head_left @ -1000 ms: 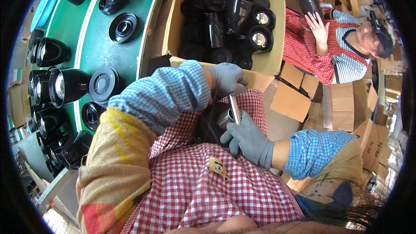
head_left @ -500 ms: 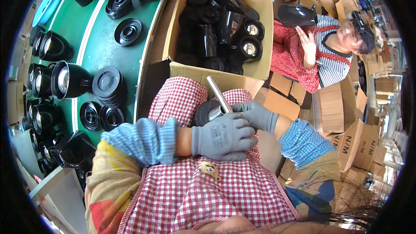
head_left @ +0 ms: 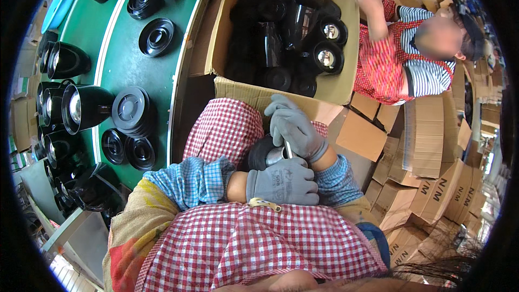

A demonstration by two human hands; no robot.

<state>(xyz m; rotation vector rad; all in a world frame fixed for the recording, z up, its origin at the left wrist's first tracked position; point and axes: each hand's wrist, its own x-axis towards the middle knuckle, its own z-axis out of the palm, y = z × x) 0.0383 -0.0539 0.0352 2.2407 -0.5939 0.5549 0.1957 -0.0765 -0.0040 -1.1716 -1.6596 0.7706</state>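
The two hands are close together over the lap, with the rod between them. The right hand is on the far side, its fingers curled round the rod, one of them reaching out toward the far left. The left hand lies on the near side, back up and fingers folded; whether it grips the rod's near end or only rests against it, I cannot tell.

What shows of the rod is a short, bright length — its long axis runs near to far, leaning a little to the left at the far end. Both its ends are hidden by the gloves.

The black pot sits on the lap, low between the knees, its steel mouth just left of the rod. It lies on the far side of the left hand and to the near left of the right; the left hand is nearer, partly covering it.

Beyond the knees stands an open box of black parts. On the left, the green desk carries jugs and stacked lids. On the far right, a co-worker raises a hand beside the box, near flat cartons.
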